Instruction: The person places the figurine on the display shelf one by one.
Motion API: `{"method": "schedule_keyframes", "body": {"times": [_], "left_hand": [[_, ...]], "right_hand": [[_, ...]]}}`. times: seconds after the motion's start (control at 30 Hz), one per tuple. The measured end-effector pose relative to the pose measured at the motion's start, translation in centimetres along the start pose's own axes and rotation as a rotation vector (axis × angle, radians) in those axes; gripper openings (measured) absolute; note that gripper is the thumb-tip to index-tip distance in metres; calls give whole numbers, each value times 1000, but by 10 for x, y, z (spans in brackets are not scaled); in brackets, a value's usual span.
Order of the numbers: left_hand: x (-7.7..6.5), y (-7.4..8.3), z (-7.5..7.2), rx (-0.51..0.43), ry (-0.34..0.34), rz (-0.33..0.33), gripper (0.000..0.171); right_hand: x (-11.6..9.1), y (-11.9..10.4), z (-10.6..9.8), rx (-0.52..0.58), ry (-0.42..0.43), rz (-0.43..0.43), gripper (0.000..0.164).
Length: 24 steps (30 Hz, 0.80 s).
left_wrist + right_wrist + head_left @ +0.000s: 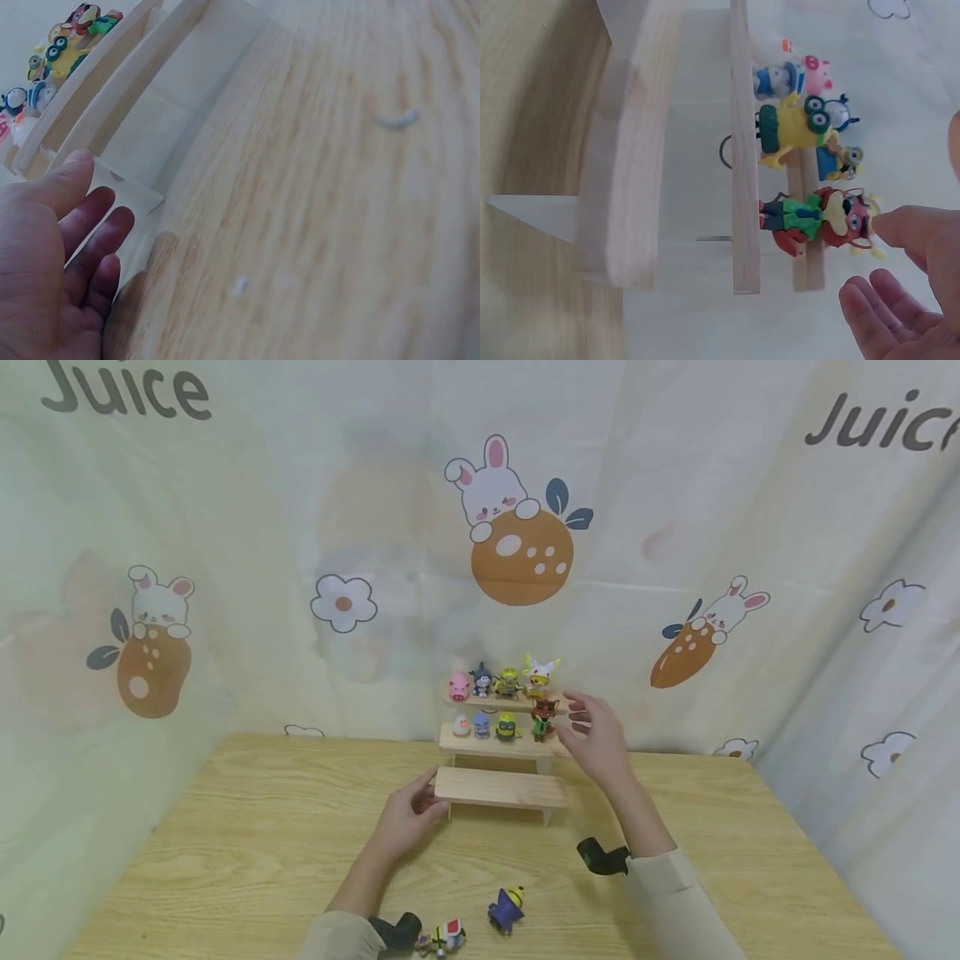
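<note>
A three-tier wooden display stand (pixel 501 787) stands at the back of the table. My left hand (pixel 408 814) grips the left end of its lowest step, with the thumb (pixel 75 169) at the plank's edge. On the middle step, at the right end, stands a red fox figurine (pixel 543 718) in a green jacket, upright. My right hand (pixel 600 743) is beside it with fingers spread apart; the thumb (pixel 900 229) is right at the fox's head. Left of the fox stands a yellow minion figurine (pixel 795 135) with goggles.
More figurines line the upper steps, among them a pink pig (pixel 459 687) and a white one with yellow horns (pixel 540 677). On the table's near side lie a blue-caped figurine (pixel 506 910) and a red-and-white one (pixel 444 937). A printed curtain (pixel 405 677) hangs behind the stand.
</note>
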<state>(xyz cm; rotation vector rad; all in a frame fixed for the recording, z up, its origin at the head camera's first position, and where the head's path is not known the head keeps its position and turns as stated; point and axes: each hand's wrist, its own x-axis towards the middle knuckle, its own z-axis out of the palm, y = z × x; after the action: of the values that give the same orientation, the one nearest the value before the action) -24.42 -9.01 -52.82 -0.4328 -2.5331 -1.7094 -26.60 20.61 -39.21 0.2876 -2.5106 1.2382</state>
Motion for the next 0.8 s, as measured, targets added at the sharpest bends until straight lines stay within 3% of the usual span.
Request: {"method": "schedule_keyframes", "body": {"times": [0.53,0.67,0.8], "left_hand": [[-3,1,3,-11,-3,-14,66],[1,2,2,-24,19,-6,65],[2,1,1,-31,20,1,64]], "right_hand": [[-56,-25,8,-13,-21,-107,44],[-59,-34,12,-54,-87,-140,35],[-67,-43,20,-132,-207,-137,29]]}}
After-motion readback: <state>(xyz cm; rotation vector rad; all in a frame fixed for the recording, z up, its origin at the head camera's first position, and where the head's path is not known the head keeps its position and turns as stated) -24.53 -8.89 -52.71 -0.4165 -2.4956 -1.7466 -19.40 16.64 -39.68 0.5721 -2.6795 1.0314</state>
